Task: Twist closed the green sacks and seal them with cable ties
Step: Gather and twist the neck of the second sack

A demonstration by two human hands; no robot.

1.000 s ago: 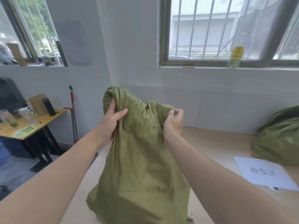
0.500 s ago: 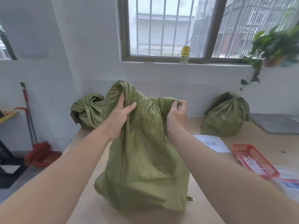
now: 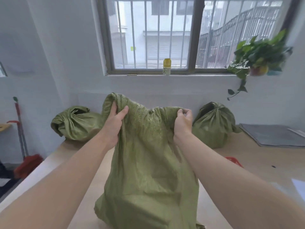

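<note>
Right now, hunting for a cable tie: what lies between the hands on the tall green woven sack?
Head view: only the crumpled top edge of the tall green woven sack spans from left hand to right hand; no tie shows.

Green sack (image 3: 148, 171) upright on table (image 3: 257, 161); top bunched in left hand (image 3: 113, 126) and right hand (image 3: 182, 123).

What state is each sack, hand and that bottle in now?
Front sack: standing, top spread wide, untwisted, no tie.
Left hand: grips its top left corner.
Right hand: pinches its top right edge.
Back-left sack: on its side, neck bunched, tie not visible.
Back-right sack: upright, neck gathered shut, tie not visible.
Bottle: upright, cap on.
</note>
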